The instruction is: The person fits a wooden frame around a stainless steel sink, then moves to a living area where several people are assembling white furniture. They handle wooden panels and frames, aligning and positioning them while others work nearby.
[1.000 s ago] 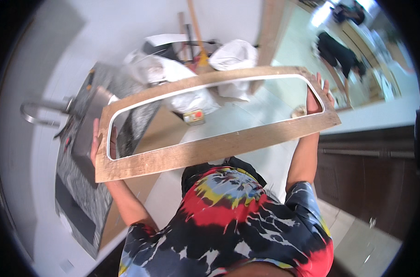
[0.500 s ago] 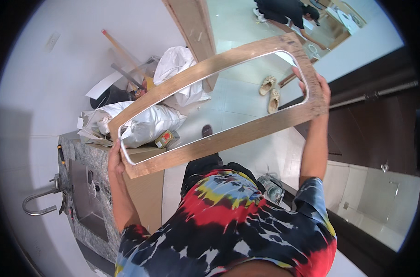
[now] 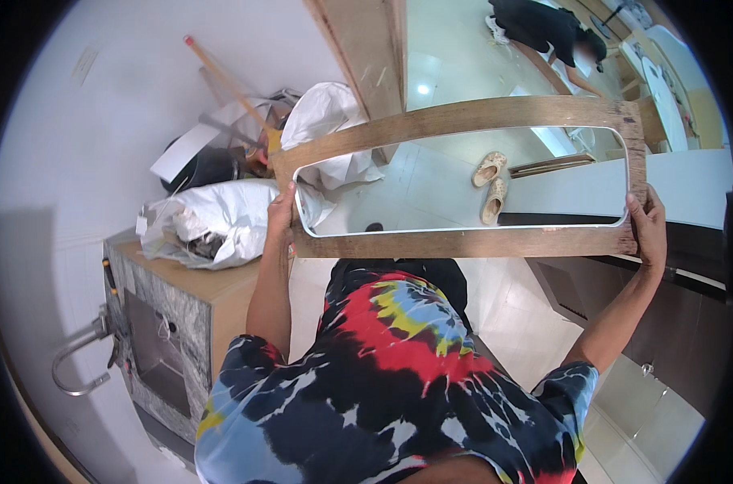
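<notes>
Both hands pinch a wooden frame (image 3: 455,244) at its two ends, holding it raised over the floor in front of the tie-dyed shirt (image 3: 366,395). At the left end, the left hand (image 3: 280,213) shows its thumb along the edge, its fingers mostly hidden behind the wood; the right hand (image 3: 649,230) grips the lower right corner, thumb on the near face, with its fingertips out of sight. The frame's long opening, edged in white, shows a pair of tan clogs (image 3: 493,202) whole, while a small dark thing (image 3: 374,227) is mostly covered by the lower rail and hard to identify. The left end overlaps two white sacks (image 3: 241,211); what the nearer one contains is unclear. Farther off, a crouching person in black (image 3: 540,28) is cut by the upper edge of view, one hand hidden. The person's legs below the frame are largely covered by the shirt.
</notes>
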The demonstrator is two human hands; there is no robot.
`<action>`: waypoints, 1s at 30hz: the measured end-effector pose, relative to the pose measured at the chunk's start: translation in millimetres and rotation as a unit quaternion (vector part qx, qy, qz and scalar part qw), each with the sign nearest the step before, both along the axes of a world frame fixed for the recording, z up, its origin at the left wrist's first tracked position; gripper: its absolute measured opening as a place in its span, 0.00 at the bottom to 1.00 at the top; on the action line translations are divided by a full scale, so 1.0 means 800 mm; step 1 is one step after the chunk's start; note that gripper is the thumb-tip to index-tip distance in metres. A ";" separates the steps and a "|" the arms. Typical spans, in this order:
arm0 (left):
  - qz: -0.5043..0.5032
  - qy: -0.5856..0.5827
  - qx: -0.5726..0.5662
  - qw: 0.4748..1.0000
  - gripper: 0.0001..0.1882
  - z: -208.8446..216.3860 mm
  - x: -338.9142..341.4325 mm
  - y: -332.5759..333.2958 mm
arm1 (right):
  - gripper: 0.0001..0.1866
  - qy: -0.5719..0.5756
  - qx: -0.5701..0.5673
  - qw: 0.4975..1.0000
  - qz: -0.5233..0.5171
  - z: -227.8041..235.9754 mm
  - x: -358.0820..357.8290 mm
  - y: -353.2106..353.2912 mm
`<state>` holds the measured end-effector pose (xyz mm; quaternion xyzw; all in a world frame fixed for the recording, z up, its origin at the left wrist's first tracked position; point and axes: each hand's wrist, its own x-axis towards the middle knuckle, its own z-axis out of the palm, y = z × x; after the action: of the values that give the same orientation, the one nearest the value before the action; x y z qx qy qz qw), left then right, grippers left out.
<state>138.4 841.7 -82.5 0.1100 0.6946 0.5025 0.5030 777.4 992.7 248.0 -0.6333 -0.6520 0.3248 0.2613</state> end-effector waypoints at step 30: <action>-0.198 -0.312 -0.032 0.929 0.36 -0.006 0.431 0.637 | 0.14 -0.190 0.299 0.932 0.071 -0.025 -0.006 0.437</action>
<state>483.6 1350.9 -87.5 0.0668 0.4822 0.3789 0.7871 772.6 1342.0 228.0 -0.5278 -0.7996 0.0061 0.2863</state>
